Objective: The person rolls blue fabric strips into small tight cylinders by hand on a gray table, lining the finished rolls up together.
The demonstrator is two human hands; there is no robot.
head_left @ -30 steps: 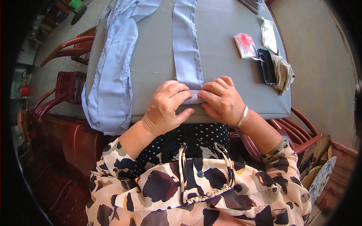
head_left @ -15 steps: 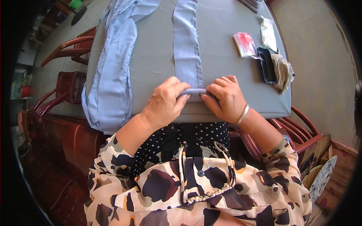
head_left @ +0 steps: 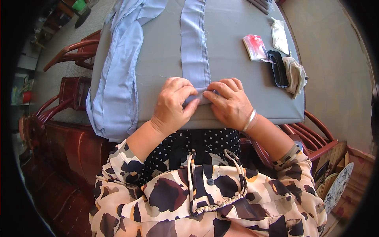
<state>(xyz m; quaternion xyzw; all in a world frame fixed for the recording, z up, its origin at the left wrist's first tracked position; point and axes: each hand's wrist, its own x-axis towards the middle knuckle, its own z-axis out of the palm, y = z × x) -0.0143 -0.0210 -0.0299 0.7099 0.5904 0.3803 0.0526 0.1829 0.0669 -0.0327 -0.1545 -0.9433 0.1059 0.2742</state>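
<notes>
A long pale-blue fabric strip [head_left: 193,43] with frayed edges runs from the far side of the table toward me. Its near end is turned into a small roll [head_left: 202,96], mostly covered by my fingers. My left hand [head_left: 173,100] grips the left end of this roll between thumb and curled fingers. On the opposite end, my right hand [head_left: 231,100] pinches the cloth, a bracelet on its wrist. Whether anything lies inside the roll is hidden. To the left, a larger heap of the same pale-blue fabric [head_left: 120,75] lies lengthwise and hangs over the near edge.
On the right of the grey-covered table [head_left: 233,23] lie a red-and-white packet [head_left: 256,47], a white pouch [head_left: 279,36], a black open case [head_left: 278,68] and a crumpled beige cloth [head_left: 295,77]. Several dark rods [head_left: 260,5] sit at the far right corner. Reddish wooden chairs [head_left: 73,93] stand around.
My hands have drawn closer together and the right one has shifted left along the roll. The roll has moved slightly away from me, and the dark end seen by my right hand is now hidden.
</notes>
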